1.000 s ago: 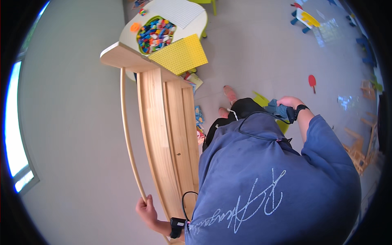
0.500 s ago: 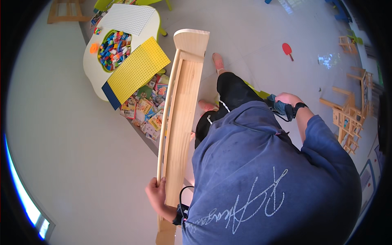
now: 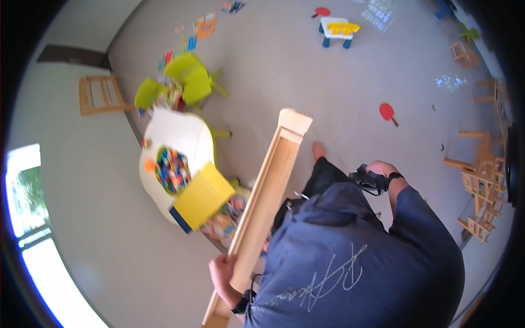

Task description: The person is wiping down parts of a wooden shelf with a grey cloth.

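Note:
A long, narrow pale-wood shelf piece (image 3: pixel 266 203) with a raised rail and a rounded end panel slants away in front of me, along my left side. Its near end reaches the lower edge of the picture. My left hand (image 3: pixel 223 271) is closed around its rail side, near the close end. Out to the right, my right hand (image 3: pixel 381 168) closes on a dark item (image 3: pixel 365 179) with a loop of black cord; its kind is unclear. Black bands circle both wrists.
Left stands a white play table (image 3: pixel 155 195) with colourful building bricks (image 3: pixel 173 170) and a yellow studded board (image 3: pixel 203 197). Picture books (image 3: pixel 221 225) lie below it. Beyond are green chairs (image 3: pixel 191 78), a small white table (image 3: pixel 336 30), a red paddle (image 3: pixel 388 112) and wooden furniture (image 3: pixel 480 175).
My view has tilted up, so more of the floor and room shows. The shelf piece's far end now points farther right and sits lower in the picture. Both hands keep their holds.

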The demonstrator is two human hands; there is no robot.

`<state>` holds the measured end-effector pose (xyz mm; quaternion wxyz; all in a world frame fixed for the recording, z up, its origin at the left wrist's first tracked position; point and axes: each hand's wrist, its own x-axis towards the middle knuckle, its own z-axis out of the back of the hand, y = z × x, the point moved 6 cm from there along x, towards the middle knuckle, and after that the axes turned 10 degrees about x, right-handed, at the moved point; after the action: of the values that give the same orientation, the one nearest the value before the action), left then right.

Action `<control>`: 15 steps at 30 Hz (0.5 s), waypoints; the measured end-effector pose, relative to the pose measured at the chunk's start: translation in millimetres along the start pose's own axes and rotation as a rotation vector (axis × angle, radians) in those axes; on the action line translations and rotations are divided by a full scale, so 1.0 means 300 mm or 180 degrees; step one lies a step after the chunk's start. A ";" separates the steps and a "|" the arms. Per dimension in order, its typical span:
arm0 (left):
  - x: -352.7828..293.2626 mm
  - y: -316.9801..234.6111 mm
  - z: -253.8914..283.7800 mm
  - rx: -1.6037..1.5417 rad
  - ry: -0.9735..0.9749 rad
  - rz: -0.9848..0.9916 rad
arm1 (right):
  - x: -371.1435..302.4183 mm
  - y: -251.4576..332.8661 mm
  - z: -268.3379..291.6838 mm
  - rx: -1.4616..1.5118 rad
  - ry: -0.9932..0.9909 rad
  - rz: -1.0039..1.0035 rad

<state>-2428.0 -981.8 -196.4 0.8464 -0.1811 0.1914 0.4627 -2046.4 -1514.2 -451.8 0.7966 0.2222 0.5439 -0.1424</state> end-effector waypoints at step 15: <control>0.948 -0.919 0.159 -0.0489 0.0473 -0.0152 | 0.366 0.537 1.007 -0.0177 -0.0726 -0.0092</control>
<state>-2043.6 -895.3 -259.6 0.8243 -0.2838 0.2132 0.4411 -1687.9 -1527.6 -428.1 0.8570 0.1745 0.4566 -0.1631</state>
